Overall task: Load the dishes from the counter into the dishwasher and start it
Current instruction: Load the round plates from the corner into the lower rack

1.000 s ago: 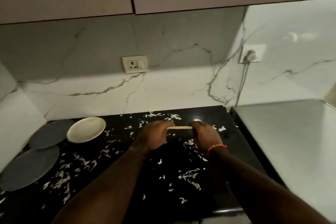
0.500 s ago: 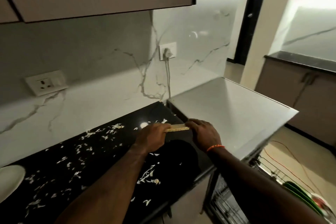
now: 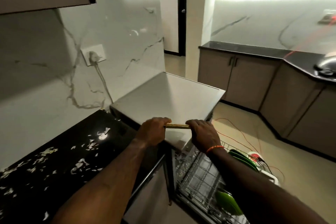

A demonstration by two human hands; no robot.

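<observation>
Both hands carry one thin, flat yellowish dish point(image 3: 176, 126), seen edge-on. My left hand point(image 3: 152, 132) grips its left end and my right hand point(image 3: 204, 133) grips its right end. They hover over the front corner of the grey dishwasher top point(image 3: 169, 100). Below my right arm the dishwasher's wire rack point(image 3: 198, 174) is pulled out, with green plates point(image 3: 227, 203) standing in it. More green plates point(image 3: 241, 158) stand at the rack's far side.
The black counter point(image 3: 54, 169) at left is strewn with white scraps. A plugged wall socket point(image 3: 94, 56) has its cable running down behind the dishwasher. Orange wires point(image 3: 241, 132) lie on the floor. Cabinets and another black counter point(image 3: 254, 51) stand across the room.
My view and both hands have swung right, from the black counter to over the dishwasher. The plates on the counter have left the view; the pulled-out rack has come into sight.
</observation>
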